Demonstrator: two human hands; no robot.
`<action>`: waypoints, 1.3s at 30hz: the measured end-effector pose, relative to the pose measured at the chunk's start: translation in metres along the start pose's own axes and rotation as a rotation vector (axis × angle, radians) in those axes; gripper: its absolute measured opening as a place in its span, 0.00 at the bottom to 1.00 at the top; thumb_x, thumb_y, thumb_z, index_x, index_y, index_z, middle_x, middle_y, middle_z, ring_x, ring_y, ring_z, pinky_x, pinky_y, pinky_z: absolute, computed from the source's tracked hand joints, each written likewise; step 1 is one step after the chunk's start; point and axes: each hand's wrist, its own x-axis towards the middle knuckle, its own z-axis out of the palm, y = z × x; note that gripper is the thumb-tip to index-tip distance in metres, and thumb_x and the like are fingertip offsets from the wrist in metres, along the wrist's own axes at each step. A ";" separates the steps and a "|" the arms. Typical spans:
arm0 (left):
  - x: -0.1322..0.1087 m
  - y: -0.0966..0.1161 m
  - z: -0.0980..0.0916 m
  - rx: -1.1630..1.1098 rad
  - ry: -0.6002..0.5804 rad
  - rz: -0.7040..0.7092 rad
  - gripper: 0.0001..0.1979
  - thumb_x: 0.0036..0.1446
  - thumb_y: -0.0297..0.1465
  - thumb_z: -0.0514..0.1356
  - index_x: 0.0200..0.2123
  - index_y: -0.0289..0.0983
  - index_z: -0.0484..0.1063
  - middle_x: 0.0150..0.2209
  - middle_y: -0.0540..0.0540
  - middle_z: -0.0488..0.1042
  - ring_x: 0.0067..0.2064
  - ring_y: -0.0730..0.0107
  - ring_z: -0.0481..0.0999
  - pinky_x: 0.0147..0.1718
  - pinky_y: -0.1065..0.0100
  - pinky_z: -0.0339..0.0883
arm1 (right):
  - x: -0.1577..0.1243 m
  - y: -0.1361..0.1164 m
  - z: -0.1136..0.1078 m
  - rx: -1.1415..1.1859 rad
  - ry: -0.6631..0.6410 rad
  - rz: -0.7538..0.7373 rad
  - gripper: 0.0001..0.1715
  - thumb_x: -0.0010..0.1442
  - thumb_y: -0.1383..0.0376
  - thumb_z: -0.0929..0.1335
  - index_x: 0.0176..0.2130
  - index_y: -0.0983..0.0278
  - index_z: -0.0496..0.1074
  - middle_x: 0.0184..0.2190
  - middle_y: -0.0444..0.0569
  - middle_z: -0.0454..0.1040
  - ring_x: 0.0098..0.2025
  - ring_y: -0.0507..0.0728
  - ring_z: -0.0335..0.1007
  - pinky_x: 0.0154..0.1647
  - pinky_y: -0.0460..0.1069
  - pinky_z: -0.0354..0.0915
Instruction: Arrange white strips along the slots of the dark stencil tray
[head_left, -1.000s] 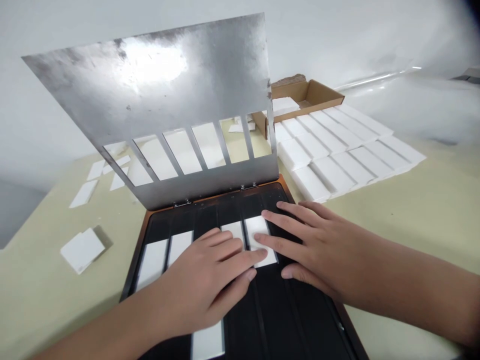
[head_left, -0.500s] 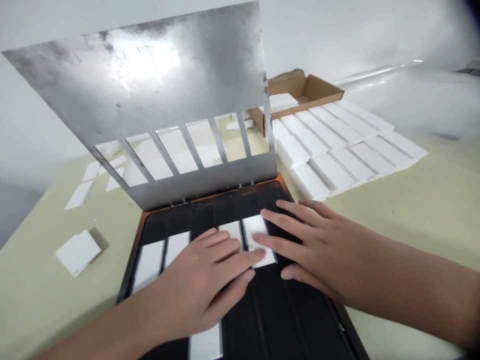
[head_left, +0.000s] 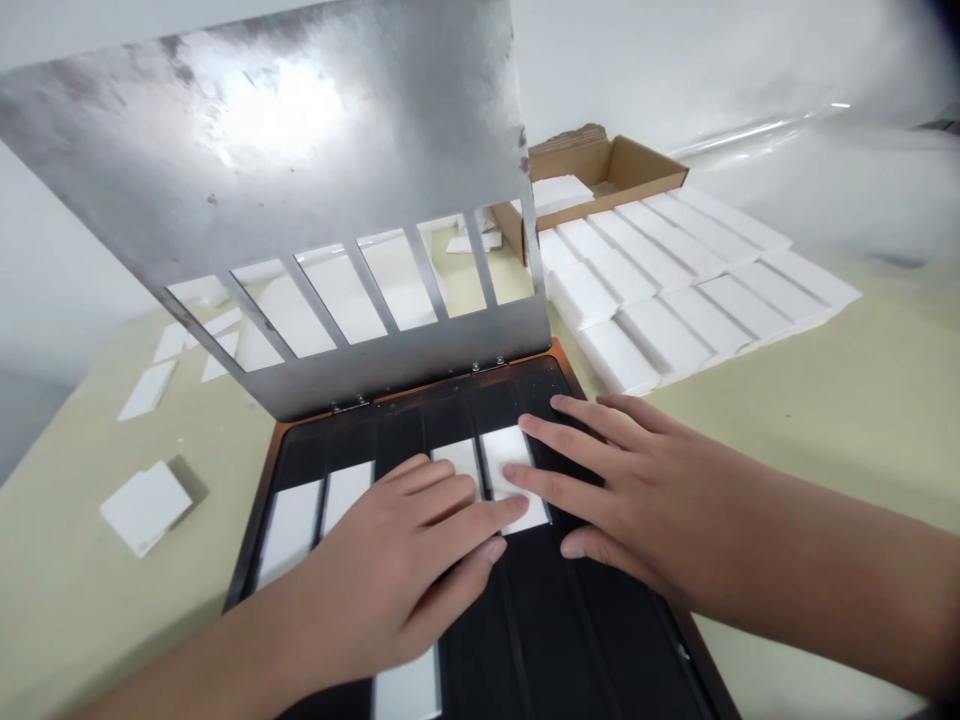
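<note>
A black slotted tray point(head_left: 555, 600) with an orange-brown edge holds several white rectangular pieces. My left hand point(head_left: 427, 545) lies over the middle of it, index fingertip on the near part of a white piece point(head_left: 517, 450), the other fingers curled. Its palm hides part of the tray. My right hand point(head_left: 622, 480) is spread, palm down, with fingertips on that same piece and on the tray to its right. Another white piece point(head_left: 456, 458) sits just left of it. Hinged at the tray's far edge, a metal plate point(head_left: 337, 180) with rectangular openings stands raised.
Rows of stacked white pieces point(head_left: 675, 290) lie at the back right, beside an open cardboard box point(head_left: 645, 170) with white pieces inside. On the table point(head_left: 60, 600) at left are a small white stack point(head_left: 146, 505) and loose pieces point(head_left: 148, 390).
The view has shifted slightly, so the plate and tray appear a little further left. Both hands keep nearly the same pose on the tray.
</note>
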 end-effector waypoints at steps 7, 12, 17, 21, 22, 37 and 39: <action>-0.002 -0.002 0.003 -0.007 0.001 0.006 0.17 0.73 0.26 0.55 0.61 0.40 0.72 0.36 0.47 0.72 0.37 0.62 0.69 0.39 0.60 0.60 | 0.000 0.000 0.004 -0.018 0.013 0.001 0.31 0.75 0.51 0.65 0.71 0.56 0.63 0.72 0.53 0.64 0.71 0.74 0.62 0.63 0.70 0.67; -0.003 -0.002 0.002 0.000 0.009 0.009 0.17 0.73 0.25 0.55 0.62 0.39 0.72 0.36 0.47 0.71 0.37 0.62 0.68 0.40 0.59 0.60 | -0.001 0.000 0.006 -0.012 0.019 0.001 0.32 0.75 0.51 0.64 0.72 0.56 0.63 0.72 0.53 0.64 0.71 0.74 0.61 0.64 0.71 0.66; -0.002 -0.002 0.002 0.004 0.013 0.010 0.17 0.72 0.25 0.56 0.61 0.39 0.72 0.35 0.48 0.71 0.37 0.63 0.69 0.39 0.60 0.60 | -0.002 0.000 0.007 -0.013 0.024 0.002 0.33 0.74 0.51 0.66 0.72 0.57 0.63 0.72 0.53 0.64 0.71 0.75 0.61 0.64 0.71 0.67; -0.001 -0.003 0.002 -0.005 -0.006 0.012 0.18 0.73 0.24 0.56 0.62 0.38 0.72 0.35 0.48 0.70 0.36 0.64 0.68 0.39 0.60 0.59 | -0.002 0.000 0.007 -0.007 0.027 0.004 0.34 0.73 0.51 0.67 0.72 0.58 0.63 0.72 0.54 0.64 0.71 0.76 0.61 0.64 0.72 0.67; -0.001 -0.003 0.002 -0.008 -0.009 0.013 0.18 0.73 0.24 0.55 0.62 0.38 0.72 0.35 0.48 0.70 0.36 0.64 0.68 0.39 0.60 0.59 | -0.002 0.000 0.007 -0.006 0.028 0.003 0.34 0.73 0.51 0.67 0.72 0.58 0.63 0.72 0.54 0.64 0.71 0.76 0.61 0.64 0.72 0.67; -0.002 -0.002 0.000 0.003 -0.016 0.006 0.18 0.73 0.24 0.55 0.62 0.38 0.72 0.35 0.48 0.70 0.37 0.64 0.69 0.40 0.60 0.59 | -0.004 0.000 0.006 -0.015 0.037 0.015 0.36 0.72 0.49 0.68 0.72 0.57 0.63 0.72 0.53 0.64 0.71 0.75 0.61 0.65 0.71 0.66; -0.003 -0.003 0.000 -0.003 -0.017 0.008 0.18 0.73 0.24 0.55 0.62 0.38 0.72 0.35 0.48 0.70 0.37 0.64 0.69 0.40 0.60 0.59 | -0.004 0.000 0.006 -0.022 0.031 0.009 0.35 0.73 0.49 0.67 0.72 0.57 0.62 0.72 0.54 0.64 0.71 0.75 0.61 0.65 0.71 0.66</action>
